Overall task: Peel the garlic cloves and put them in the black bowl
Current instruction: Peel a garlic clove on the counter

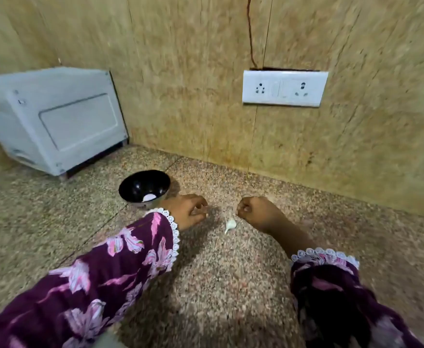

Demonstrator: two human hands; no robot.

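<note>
Hovering with left hand and right hand both curled, contents too blurred to tell, garlic clove lying between them, bowl beyond the left, risking knocking the clove away.

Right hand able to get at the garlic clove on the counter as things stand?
Probably yes. The right hand hovers just beside the garlic clove, with bare counter between them and nothing covering it; the left hand sits off to the other side.
</note>
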